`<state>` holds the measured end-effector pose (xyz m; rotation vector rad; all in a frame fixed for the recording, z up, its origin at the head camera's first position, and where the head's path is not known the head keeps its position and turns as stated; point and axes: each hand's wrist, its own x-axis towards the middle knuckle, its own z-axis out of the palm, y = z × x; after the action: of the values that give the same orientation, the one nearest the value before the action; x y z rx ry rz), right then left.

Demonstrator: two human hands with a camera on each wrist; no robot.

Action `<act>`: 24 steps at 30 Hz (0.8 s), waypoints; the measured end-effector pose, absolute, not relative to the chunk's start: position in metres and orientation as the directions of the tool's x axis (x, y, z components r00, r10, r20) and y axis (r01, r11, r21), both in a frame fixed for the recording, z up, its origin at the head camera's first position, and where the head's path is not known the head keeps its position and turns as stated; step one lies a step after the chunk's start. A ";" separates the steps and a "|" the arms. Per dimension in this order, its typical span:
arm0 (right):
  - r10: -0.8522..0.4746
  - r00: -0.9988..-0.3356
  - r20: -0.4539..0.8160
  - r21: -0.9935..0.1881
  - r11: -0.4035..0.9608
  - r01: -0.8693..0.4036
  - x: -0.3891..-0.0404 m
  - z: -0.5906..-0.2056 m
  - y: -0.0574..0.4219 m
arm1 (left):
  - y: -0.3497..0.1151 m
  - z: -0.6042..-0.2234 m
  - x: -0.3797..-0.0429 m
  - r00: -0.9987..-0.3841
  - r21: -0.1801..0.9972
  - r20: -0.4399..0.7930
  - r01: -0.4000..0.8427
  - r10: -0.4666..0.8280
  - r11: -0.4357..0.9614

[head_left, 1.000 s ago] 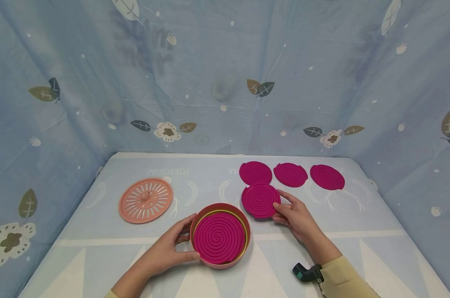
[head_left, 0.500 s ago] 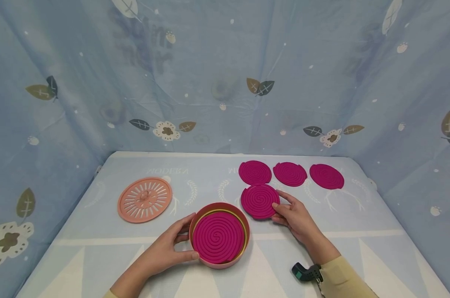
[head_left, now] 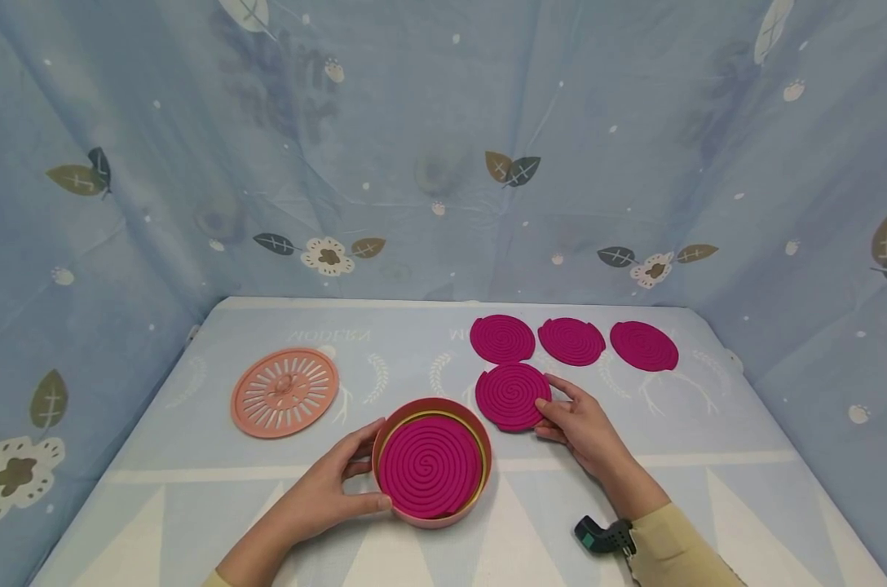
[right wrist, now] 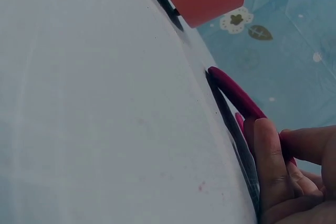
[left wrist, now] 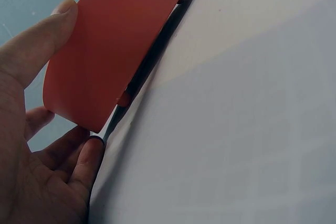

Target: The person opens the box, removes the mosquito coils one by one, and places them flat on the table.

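Note:
My left hand (head_left: 329, 493) holds the left side of a round pink mosquito coil box (head_left: 432, 405), thumb at the front and fingers behind. Inside its gold-coloured ring lies a magenta mosquito coil (head_left: 429, 467). To the right of the box, my right hand (head_left: 589, 432) pinches another magenta coil (head_left: 512, 397) by its right edge, thumb on top. In the right wrist view this coil (right wrist: 236, 95) is tilted, its far edge close to the tabletop and the pinched side raised. The left wrist view shows the box's smooth outer wall (left wrist: 105, 51) and small feet under it.
Three more magenta coils lie in a row at the back right: a left one (head_left: 502, 338), a middle one (head_left: 571, 342) and a right one (head_left: 644, 346). A slotted pink lid (head_left: 285, 393) with a small knob lies at the left. Patterned blue cloth (head_left: 429, 106) surrounds the table.
Both hands, the box and the pinched coil stay practically where they were. Only the head view has shifted slightly.

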<state>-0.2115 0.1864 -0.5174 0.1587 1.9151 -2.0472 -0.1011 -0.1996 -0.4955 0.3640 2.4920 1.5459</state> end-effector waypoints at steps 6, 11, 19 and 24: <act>-0.185 -0.932 -0.311 -0.946 -0.031 0.321 -0.213 -0.517 0.186 | -0.200 -0.494 -0.101 -0.954 0.902 -0.040 0.094 0.298 0.421; -0.221 -0.915 -0.338 -0.937 -0.013 0.349 -0.212 -0.517 0.188 | -0.201 -0.496 -0.100 -0.954 0.904 -0.061 0.072 0.294 0.422; -0.332 -0.884 -0.330 -0.937 0.003 0.349 -0.205 -0.511 0.205 | -0.199 -0.498 -0.100 -0.953 0.904 -0.036 0.097 0.301 0.416; -0.400 -0.862 -0.311 -0.939 -0.012 0.344 -0.202 -0.510 0.215 | -0.200 -0.495 -0.100 -0.953 0.901 -0.037 0.098 0.300 0.423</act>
<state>-0.2022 0.2147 -0.5096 -0.0585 1.7662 -1.9239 -0.1004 -0.2000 -0.4952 0.3516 2.4821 1.5516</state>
